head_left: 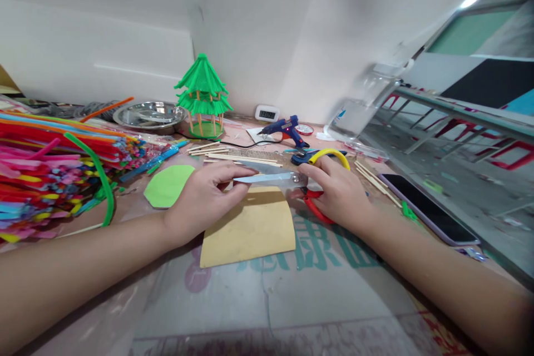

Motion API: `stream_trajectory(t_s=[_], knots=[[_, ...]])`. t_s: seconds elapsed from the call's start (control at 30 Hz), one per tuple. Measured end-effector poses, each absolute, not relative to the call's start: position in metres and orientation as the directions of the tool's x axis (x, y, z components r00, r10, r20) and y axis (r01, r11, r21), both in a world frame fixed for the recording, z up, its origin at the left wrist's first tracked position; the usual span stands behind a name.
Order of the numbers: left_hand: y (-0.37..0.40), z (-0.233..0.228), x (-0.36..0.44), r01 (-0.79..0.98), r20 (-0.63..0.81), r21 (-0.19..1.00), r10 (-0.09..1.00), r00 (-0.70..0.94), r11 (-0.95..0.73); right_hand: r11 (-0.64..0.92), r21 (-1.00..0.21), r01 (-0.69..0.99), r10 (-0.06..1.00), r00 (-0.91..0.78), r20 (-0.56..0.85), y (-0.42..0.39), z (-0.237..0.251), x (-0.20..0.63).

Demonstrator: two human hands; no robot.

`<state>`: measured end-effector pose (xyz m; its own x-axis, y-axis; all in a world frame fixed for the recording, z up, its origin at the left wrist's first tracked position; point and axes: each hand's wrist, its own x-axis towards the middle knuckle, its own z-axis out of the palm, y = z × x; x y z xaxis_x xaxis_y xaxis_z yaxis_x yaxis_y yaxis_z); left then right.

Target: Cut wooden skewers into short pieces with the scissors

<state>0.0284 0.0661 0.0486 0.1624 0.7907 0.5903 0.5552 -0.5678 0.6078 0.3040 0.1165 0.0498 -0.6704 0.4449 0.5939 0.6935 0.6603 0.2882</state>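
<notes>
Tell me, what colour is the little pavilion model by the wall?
Green roof on tan posts, seen in the head view.

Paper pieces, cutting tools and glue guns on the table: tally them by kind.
Paper pieces: 2, the tan sheet and the green cutout
Scissors: 2, the yellow-handled pair and the red-handled pair
Glue gun: 1
Total: 5

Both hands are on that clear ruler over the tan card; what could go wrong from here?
1. The left hand and right hand press the clear ruler only near its ends, so it might slide on the tan card.
2. The glue gun sits just behind with its cord trailing; a snag seems possible.
3. The phone lies beside the right forearm and may get nudged.
</notes>
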Motion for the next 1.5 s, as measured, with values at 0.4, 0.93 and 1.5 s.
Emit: stream_trajectory(t_s=[0.4,0.93,1.5], knots=[[0.0655,0.0514,0.0284,0.534,0.58,0.612,0.79,0.199,-0.584,0.647,0.375,0.664,0.38,-0.707,0.596,0.1206,0.0504,0.3098],[0.0644,0.047,0.0279,0.494,0.507,0.696,0.844,0.176,-0.521,0.633,0.402,0.662,0.376,-0.716,0.588,0.1226,0.0493,0.3126],[0.0638,0.0504,0.0302,0.48,0.5,0.703,0.845,0.19,-0.524,0.717,0.129,0.685,0.505,-0.638,0.581,0.1178,0.0497,0.3059]])
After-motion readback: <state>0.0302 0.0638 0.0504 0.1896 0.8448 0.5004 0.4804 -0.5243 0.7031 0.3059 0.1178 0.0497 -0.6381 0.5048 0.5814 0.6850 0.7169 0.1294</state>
